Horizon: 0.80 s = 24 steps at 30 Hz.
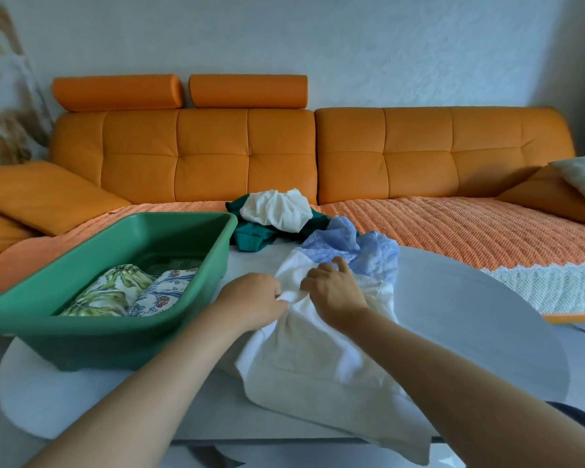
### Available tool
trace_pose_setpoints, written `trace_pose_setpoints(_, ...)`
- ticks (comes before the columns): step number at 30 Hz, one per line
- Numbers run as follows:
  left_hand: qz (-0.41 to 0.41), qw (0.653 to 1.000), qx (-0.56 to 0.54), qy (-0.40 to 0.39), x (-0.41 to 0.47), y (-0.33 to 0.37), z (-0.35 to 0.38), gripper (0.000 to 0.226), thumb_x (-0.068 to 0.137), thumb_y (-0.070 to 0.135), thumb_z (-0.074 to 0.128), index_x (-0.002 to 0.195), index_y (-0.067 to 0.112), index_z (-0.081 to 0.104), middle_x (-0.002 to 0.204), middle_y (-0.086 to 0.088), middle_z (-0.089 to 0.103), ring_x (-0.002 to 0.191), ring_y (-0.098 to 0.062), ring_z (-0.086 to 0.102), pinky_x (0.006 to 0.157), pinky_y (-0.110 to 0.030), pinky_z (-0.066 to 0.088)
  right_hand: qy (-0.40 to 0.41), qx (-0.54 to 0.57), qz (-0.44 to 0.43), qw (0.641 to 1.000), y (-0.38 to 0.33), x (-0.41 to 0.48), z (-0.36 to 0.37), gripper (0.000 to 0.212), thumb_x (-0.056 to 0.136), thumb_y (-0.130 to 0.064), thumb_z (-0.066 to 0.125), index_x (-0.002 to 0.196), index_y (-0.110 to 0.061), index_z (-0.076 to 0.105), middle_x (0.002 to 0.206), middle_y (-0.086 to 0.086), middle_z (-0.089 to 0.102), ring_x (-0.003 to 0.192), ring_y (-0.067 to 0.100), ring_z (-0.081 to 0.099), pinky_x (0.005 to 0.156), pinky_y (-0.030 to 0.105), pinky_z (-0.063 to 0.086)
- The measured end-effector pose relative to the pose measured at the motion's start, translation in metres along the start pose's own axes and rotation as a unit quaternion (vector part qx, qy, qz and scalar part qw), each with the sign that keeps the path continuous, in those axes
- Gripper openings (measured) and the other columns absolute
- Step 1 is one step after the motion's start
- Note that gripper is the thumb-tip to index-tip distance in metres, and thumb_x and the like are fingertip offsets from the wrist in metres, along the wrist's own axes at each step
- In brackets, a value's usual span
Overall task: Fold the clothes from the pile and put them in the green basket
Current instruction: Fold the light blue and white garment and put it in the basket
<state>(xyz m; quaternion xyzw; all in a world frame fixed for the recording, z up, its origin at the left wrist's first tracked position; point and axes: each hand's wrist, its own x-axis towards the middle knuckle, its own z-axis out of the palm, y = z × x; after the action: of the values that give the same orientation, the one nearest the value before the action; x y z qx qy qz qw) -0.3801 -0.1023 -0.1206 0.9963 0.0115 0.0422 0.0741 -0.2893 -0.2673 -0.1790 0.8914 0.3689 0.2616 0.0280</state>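
Setting: white table (470, 315) in front of an orange sofa (217, 153).
White garment (318, 366): crumpled mid-table, with its hem over the 6 o'clock edge.
Left hand (250, 298): pinches a bunched fold.
Right hand (335, 292): fingers curled into the cloth just beside it.
Pile (277, 211): at 12 o'clock; its blue lace (345, 238) touches the garment.
Green basket (81, 336): at 9 o'clock, holding two rolled prints.
Risk: the overhanging hem could drag the garment off, and the lace may snag on it.

The green basket (122, 238) looks like smooth plastic with a dull sheen, and the white garment (318, 359) is soft matt cloth beside a lacy blue piece (352, 244). The sofa (250, 153) is smooth quilted leather-like upholstery under a coarse, ribbed orange throw (470, 231); the table (470, 315) is matt and smooth.
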Motion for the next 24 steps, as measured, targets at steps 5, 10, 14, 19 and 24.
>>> trace_pose_setpoints(5,0.063,0.935,-0.306,-0.167,-0.020,0.036,-0.008,0.021,0.089,0.028,0.072,0.080,0.020,0.055,0.065,0.004,0.057,0.055,-0.011,0.052,0.053,-0.026,0.042,-0.009,0.044,-0.006,0.999,0.035,-0.005,-0.029,0.029,0.059,0.005,0.065,0.066,-0.023,0.058,0.068,-0.002,0.053,0.062,0.026,0.055,0.066,0.036,0.036)
trace_pose_setpoints(10,0.111,0.820,-0.393,-0.401,-0.032,0.040,0.006,0.021,0.100,0.004,0.052,0.117,0.016,0.057,0.103,-0.002,0.071,0.082,-0.017,0.072,0.071,-0.023,0.053,-0.292,-0.088,0.016,0.952,0.046,-0.034,-0.036,0.022,0.093,-0.012,0.054,0.091,-0.033,0.061,0.113,0.000,0.061,0.112,0.026,0.052,0.097,0.040,0.034)
trace_pose_setpoints(14,0.114,0.916,-0.317,-0.217,-0.026,0.016,-0.007,0.032,0.085,-0.001,0.062,0.098,0.028,0.067,0.099,0.001,0.068,0.078,-0.010,0.060,0.072,-0.021,0.051,-0.291,-0.064,0.068,0.952,0.043,-0.034,-0.046,0.019,0.094,-0.015,0.055,0.104,-0.025,0.069,0.113,-0.001,0.063,0.116,0.025,0.052,0.102,0.042,0.032)
trace_pose_setpoints(19,0.101,0.952,-0.036,-0.287,-0.047,-0.001,0.000,0.057,0.071,0.036,0.086,0.117,0.040,0.052,0.116,0.009,0.043,0.108,-0.015,0.051,0.088,-0.033,0.050,-0.215,0.140,0.065,0.964,0.003,-0.040,-0.077,0.019,0.093,-0.022,0.052,0.103,-0.028,0.066,0.111,-0.003,0.061,0.108,0.022,0.058,0.094,0.035,0.044)
trace_pose_setpoints(24,0.145,0.979,-0.062,-0.128,-0.054,-0.004,0.024,0.023,0.083,0.016,0.063,0.100,0.030,0.057,0.096,0.012,0.043,0.095,-0.019,0.056,0.069,-0.027,0.041,-0.316,0.271,0.038,0.908,-0.044,-0.062,-0.094,0.058,0.074,-0.070,0.071,0.113,-0.032,0.052,0.106,-0.013,0.053,0.093,0.013,0.054,0.086,0.032,0.045)
